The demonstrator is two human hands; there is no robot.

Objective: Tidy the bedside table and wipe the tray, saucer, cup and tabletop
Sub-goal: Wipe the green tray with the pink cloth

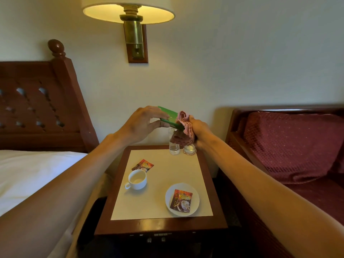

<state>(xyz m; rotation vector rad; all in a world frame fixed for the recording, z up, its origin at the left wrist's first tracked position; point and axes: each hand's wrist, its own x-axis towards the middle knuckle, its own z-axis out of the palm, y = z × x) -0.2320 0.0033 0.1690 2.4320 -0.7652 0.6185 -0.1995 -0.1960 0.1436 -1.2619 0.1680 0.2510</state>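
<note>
My left hand (144,121) grips a green tray (170,116), held tilted in the air above the back of the bedside table (162,183). My right hand (197,130) clutches a bunched pink cloth (183,127) pressed against the tray's right end. On the tabletop below, a white cup (136,179) stands at the left. A white saucer (182,199) at the front right carries a red coffee sachet (181,200). A second sachet (143,165) lies behind the cup.
A small water bottle (174,147) and an upturned glass on a doily (189,149) stand at the table's back edge, partly hidden by the cloth. A bed (33,174) is on the left, a maroon sofa (290,146) on the right, a wall lamp (130,13) above.
</note>
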